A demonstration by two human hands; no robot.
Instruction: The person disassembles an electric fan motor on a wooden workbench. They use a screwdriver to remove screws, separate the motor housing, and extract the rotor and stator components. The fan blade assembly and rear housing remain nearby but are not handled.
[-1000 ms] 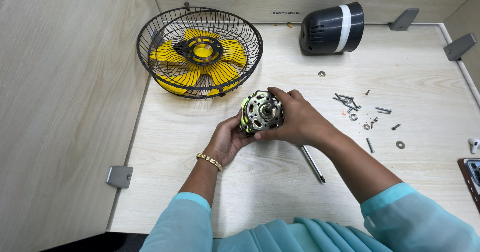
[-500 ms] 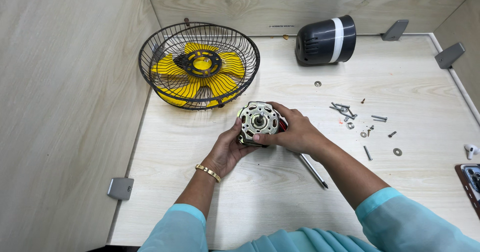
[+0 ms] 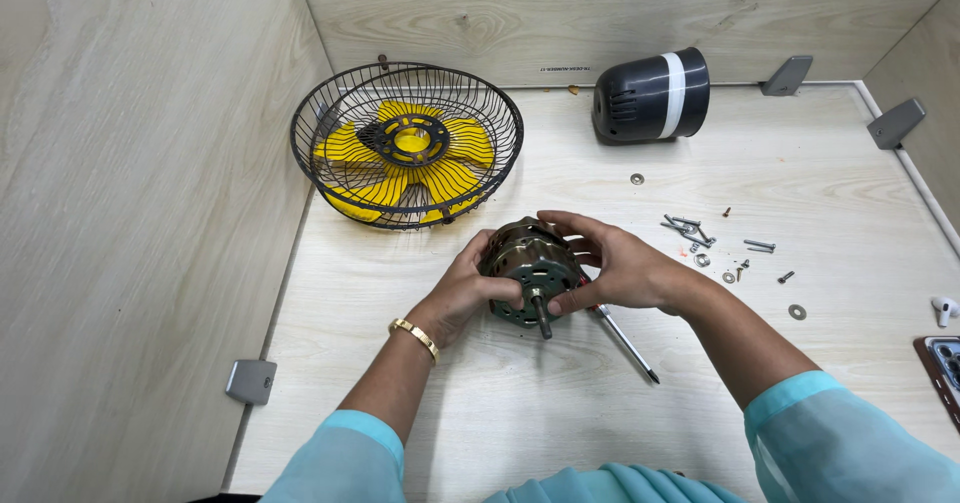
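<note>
1. Both hands clamp on the fan motor (image 3: pixel 530 271) from either side — it sits between them, near the middle of the wooden table (image 3: pixel 500 413), held just above or on the surface; which, I cannot tell.
2. Far left, a small grey bracket (image 3: pixel 250 381) sits at the table's edge against the side wall.
3. At the back left, the black wire fan guard (image 3: pixel 405 143) lies like a bowl, with the yellow fan blade (image 3: pixel 440 163) inside it.
4. Left hand (image 3: pixel 462 293): fingers curled round the motor's left side, thumb across its front face; a gold bangle (image 3: pixel 415 338) rings the wrist.
5. From the motor's face a short shaft (image 3: pixel 541 318) juts down towards the camera.
6. Right hand (image 3: pixel 620 268): fingers wrapped over the motor's top and right side, thumb pressed beside the shaft.
7. A screwdriver (image 3: pixel 625 343) lies on the table under the right wrist — its tip points to the lower right.
8. Behind, a black motor cover (image 3: pixel 650 95) with a white band lies on its side near the back wall.
9. Right of the hands, loose screws and washers (image 3: pixel 715 248) are scattered, well apart from the motor.
10. At the far right edge lie a white earbud (image 3: pixel 944 309) and the corner of a dark device (image 3: pixel 945 363).
</note>
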